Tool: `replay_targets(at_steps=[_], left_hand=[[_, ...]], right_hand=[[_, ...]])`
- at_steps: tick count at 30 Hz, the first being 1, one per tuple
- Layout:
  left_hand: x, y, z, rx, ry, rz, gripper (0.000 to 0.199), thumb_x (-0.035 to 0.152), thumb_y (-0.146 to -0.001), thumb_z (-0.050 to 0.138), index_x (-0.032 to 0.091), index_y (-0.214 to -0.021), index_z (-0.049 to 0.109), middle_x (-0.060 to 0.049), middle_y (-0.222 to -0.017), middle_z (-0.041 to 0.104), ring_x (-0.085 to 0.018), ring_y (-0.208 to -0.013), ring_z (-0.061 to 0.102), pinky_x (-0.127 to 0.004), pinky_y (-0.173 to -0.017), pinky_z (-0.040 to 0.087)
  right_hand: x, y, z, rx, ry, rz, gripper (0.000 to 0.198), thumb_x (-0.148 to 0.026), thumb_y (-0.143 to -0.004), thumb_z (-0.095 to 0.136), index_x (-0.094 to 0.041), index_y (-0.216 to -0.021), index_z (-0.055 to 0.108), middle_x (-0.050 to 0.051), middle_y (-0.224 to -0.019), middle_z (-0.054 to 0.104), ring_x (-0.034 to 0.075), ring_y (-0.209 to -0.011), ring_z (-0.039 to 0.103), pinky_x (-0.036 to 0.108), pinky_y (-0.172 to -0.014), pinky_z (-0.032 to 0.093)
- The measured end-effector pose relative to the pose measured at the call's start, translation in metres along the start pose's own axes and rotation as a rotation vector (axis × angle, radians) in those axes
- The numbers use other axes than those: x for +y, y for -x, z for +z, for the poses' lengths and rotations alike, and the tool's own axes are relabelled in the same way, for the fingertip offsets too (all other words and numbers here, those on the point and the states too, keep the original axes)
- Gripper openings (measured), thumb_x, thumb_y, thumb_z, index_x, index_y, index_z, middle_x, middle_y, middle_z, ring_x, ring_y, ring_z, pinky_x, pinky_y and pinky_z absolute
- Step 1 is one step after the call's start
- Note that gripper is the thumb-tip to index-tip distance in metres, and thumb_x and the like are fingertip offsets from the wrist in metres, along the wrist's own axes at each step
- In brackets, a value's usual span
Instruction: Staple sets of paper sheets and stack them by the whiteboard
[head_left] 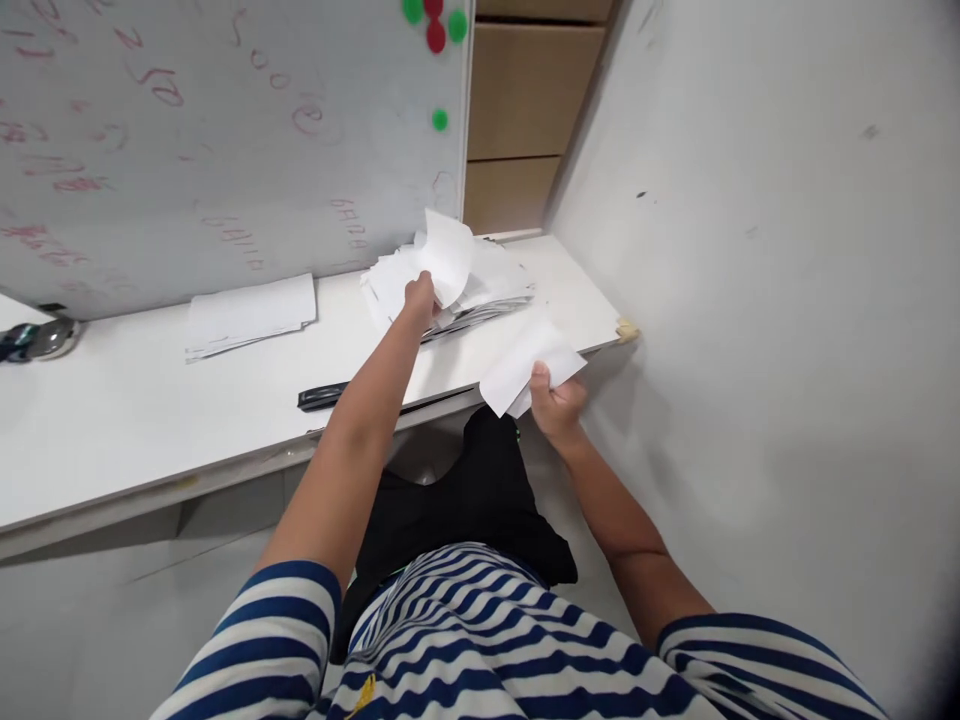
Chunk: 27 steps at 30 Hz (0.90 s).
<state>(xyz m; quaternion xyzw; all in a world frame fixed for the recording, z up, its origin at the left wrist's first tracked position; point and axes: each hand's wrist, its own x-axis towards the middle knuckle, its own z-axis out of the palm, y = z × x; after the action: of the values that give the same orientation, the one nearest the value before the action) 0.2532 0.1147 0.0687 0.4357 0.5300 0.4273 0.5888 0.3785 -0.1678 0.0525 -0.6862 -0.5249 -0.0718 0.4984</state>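
My left hand is closed on a sheet of white paper, which curls upward over a messy paper stack on the white shelf. Some of that hand's fingers are hidden behind the sheet. Off the shelf's front edge, my right hand grips a few white paper sheets, thumb on top and fingers beneath. A black stapler-like object lies by the front edge, partly covered by my left forearm. Farther left, a neater pile of white paper rests flat.
A whiteboard with red writing and round green and red magnets stands behind the shelf. Brown panels rise beside it. A white wall closes the right side. At the far left sits a dark, shiny object.
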Motion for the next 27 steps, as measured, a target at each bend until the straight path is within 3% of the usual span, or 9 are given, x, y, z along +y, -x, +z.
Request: replay_targets(at_steps=[4, 7, 11, 14, 16, 18, 20, 23, 27], left_hand=[[0.012, 0.001, -0.001, 0.121, -0.526, 0.006, 0.040, 0.035, -0.086, 0.069, 0.011, -0.116, 0.063, -0.028, -0.122, 0.066, -0.043, -0.115, 0.066, -0.057, -0.092, 0.053], [0.026, 0.018, -0.005, 0.195, -0.593, 0.099, 0.059, 0.037, -0.082, 0.074, 0.006, -0.129, 0.058, -0.035, -0.148, 0.047, -0.050, -0.137, 0.049, -0.064, -0.110, 0.039], [0.022, 0.070, -0.042, 0.345, -0.591, 0.395, 0.078, 0.051, -0.087, 0.069, 0.013, -0.149, 0.042, -0.026, -0.164, 0.032, -0.043, -0.155, 0.024, -0.061, -0.123, 0.022], [-0.009, 0.121, -0.098, 0.066, -0.300, 0.494, 0.061, 0.063, -0.096, 0.052, 0.022, -0.142, 0.052, -0.017, -0.151, 0.054, -0.032, -0.148, 0.042, -0.050, -0.121, 0.033], [-0.033, 0.148, -0.139, -0.172, -0.057, 0.336, 0.071, 0.072, -0.092, 0.052, 0.026, -0.147, 0.047, -0.016, -0.151, 0.056, -0.033, -0.146, 0.046, -0.052, -0.113, 0.043], [-0.048, 0.164, -0.174, -0.279, 0.108, 0.231, 0.077, 0.072, -0.086, 0.061, 0.030, -0.149, 0.045, -0.015, -0.156, 0.052, -0.034, -0.148, 0.043, -0.053, -0.111, 0.044], [-0.048, 0.173, -0.201, -0.334, 0.201, 0.226, 0.079, 0.061, -0.077, 0.077, 0.031, -0.146, 0.050, -0.013, -0.158, 0.050, -0.035, -0.148, 0.044, -0.053, -0.112, 0.044], [-0.029, 0.178, -0.223, -0.362, 0.230, 0.272, 0.072, 0.045, -0.069, 0.087, 0.028, -0.136, 0.063, -0.012, -0.144, 0.064, -0.034, -0.136, 0.056, -0.051, -0.111, 0.046], [-0.010, 0.180, -0.221, -0.136, 0.137, 0.334, 0.043, 0.039, -0.068, 0.090, 0.018, -0.104, 0.078, -0.010, -0.110, 0.078, -0.028, -0.113, 0.070, -0.044, -0.106, 0.051]], right_hand=[[0.019, 0.003, 0.002, -0.081, 0.077, -0.156, 0.049, -0.049, -0.104, 0.042, -0.024, -0.067, 0.062, 0.007, -0.059, 0.059, 0.023, -0.060, 0.063, 0.036, -0.060, 0.050], [0.016, -0.008, 0.012, -0.138, 0.092, -0.315, 0.041, -0.040, -0.104, 0.046, -0.023, -0.071, 0.064, 0.007, -0.060, 0.060, 0.021, -0.060, 0.061, 0.033, -0.060, 0.047], [-0.019, -0.036, 0.032, -0.197, 0.098, -0.793, 0.037, -0.023, -0.103, 0.045, -0.021, -0.069, 0.061, 0.003, -0.055, 0.056, 0.017, -0.053, 0.052, 0.029, -0.054, 0.039], [-0.062, -0.053, 0.037, -0.181, -0.067, -1.076, 0.031, -0.019, -0.102, 0.048, -0.019, -0.073, 0.060, 0.002, -0.060, 0.060, 0.015, -0.055, 0.052, 0.028, -0.054, 0.040], [-0.091, -0.062, 0.030, -0.223, -0.212, -1.170, 0.022, -0.018, -0.101, 0.051, -0.018, -0.081, 0.062, 0.003, -0.069, 0.067, 0.015, -0.061, 0.058, 0.028, -0.059, 0.045], [-0.114, -0.069, 0.017, -0.292, -0.336, -1.235, 0.011, -0.017, -0.099, 0.055, -0.016, -0.092, 0.064, 0.005, -0.079, 0.072, 0.016, -0.069, 0.064, 0.028, -0.066, 0.050], [-0.129, -0.077, 0.004, -0.335, -0.417, -1.274, 0.009, -0.016, -0.098, 0.057, -0.016, -0.102, 0.065, 0.006, -0.087, 0.075, 0.016, -0.076, 0.068, 0.028, -0.071, 0.053], [-0.131, -0.092, -0.001, -0.360, -0.433, -1.215, 0.014, -0.021, -0.099, 0.055, -0.021, -0.098, 0.068, 0.005, -0.084, 0.075, 0.016, -0.073, 0.069, 0.028, -0.066, 0.052], [-0.104, -0.108, 0.019, -0.469, -0.363, -0.743, 0.040, -0.044, -0.102, 0.050, -0.020, -0.076, 0.067, 0.005, -0.064, 0.067, 0.018, -0.061, 0.064, 0.030, -0.060, 0.050]])
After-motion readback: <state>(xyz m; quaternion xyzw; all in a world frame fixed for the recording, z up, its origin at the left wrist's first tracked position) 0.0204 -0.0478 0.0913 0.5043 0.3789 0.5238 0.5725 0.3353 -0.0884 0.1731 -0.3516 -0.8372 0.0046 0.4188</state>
